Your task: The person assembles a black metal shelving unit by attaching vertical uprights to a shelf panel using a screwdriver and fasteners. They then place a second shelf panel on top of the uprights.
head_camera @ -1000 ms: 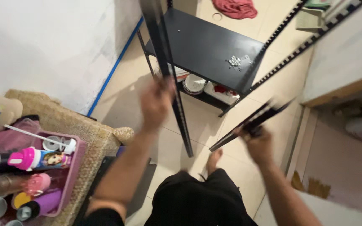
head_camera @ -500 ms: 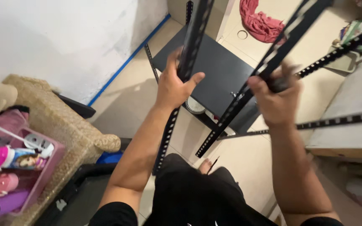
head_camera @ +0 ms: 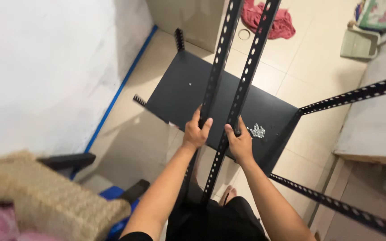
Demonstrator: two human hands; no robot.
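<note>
My left hand (head_camera: 197,132) grips a black slotted metal upright (head_camera: 217,71) that stands almost vertical in front of me. My right hand (head_camera: 239,142) grips a second black slotted upright (head_camera: 251,62) right beside it; the two bars run nearly parallel. Below them lies a black metal shelf panel (head_camera: 188,91) with short posts at its corners. A small pile of silver bolts (head_camera: 258,130) rests on the panel next to my right hand.
Two more slotted bars stick out at the right (head_camera: 358,94) and lower right (head_camera: 331,205). A white wall (head_camera: 41,67) is at the left, a woven basket (head_camera: 45,201) at lower left, a red cloth (head_camera: 269,22) and a dustpan (head_camera: 358,42) on the tiled floor beyond.
Both hands have come lower and closer together. The two uprights, which were spread apart at angles, now stand side by side and nearly parallel. The view has shifted over the shelf panel.
</note>
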